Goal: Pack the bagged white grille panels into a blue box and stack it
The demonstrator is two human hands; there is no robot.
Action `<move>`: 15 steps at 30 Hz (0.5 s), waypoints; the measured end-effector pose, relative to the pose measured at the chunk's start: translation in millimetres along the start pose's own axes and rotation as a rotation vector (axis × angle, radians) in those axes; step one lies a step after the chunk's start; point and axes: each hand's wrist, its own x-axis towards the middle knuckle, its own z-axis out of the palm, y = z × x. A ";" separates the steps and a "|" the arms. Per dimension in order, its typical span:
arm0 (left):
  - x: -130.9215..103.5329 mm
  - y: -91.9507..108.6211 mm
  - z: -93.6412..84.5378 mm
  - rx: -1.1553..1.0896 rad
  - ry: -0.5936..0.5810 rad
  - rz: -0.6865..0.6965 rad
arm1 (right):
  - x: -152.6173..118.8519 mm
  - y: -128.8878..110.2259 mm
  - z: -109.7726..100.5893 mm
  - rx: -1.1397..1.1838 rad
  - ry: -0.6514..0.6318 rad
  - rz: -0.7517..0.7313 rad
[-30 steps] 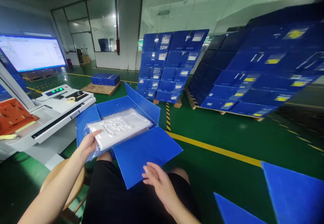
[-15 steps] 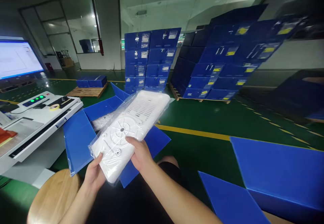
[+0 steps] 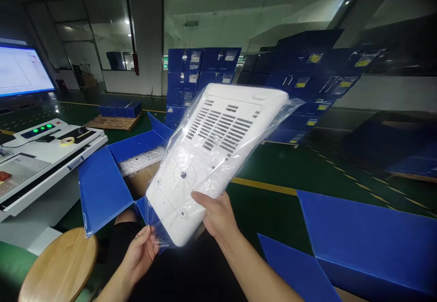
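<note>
A white plastic housing (image 3: 218, 143) with slotted vents and a round hub, inside a clear plastic bag, is held up tilted in front of me. My right hand (image 3: 218, 213) grips its lower right edge, thumb on the face and fingers behind. At the lower left corner, my left hand (image 3: 141, 249) pinches the loose film of the clear bag (image 3: 159, 234). Behind the housing stands an open blue box (image 3: 105, 188), with another bagged white part (image 3: 141, 160) lying inside it beside brown cardboard.
A wooden stool (image 3: 59, 265) is at lower left, below a white machine (image 3: 51, 156) and a monitor (image 3: 23, 72). Another open blue box (image 3: 368, 234) sits at lower right. Stacked blue boxes (image 3: 184, 81) and a pallet (image 3: 114, 121) stand farther back.
The bagged housing has come up, nearer and to the right, uncovering more of the open box. My left hand has shifted from the housing's edge to the bag film.
</note>
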 end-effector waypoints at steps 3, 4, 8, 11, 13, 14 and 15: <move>-5.0 7.3 3.4 0.118 -0.038 0.061 | -9.0 -11.1 -8.8 -0.046 -0.066 -0.029; -4.9 13.7 5.1 0.184 -0.022 0.105 | -12.1 -14.2 -11.6 -0.053 -0.097 -0.035; 0.0 56.2 12.3 0.374 0.317 0.481 | -22.7 -23.3 -23.1 -0.101 -0.222 -0.070; -8.5 90.5 29.6 0.384 0.422 0.835 | -27.8 -24.1 -33.1 -0.181 -0.259 -0.117; -26.3 105.0 52.1 0.432 0.355 1.047 | -30.9 -22.0 -39.4 -0.260 -0.276 -0.135; -37.9 108.6 66.1 0.468 0.297 1.142 | -32.5 -20.6 -41.7 -0.309 -0.288 -0.145; -49.8 109.9 81.2 0.508 0.225 1.222 | -34.3 -19.4 -42.9 -0.367 -0.294 -0.158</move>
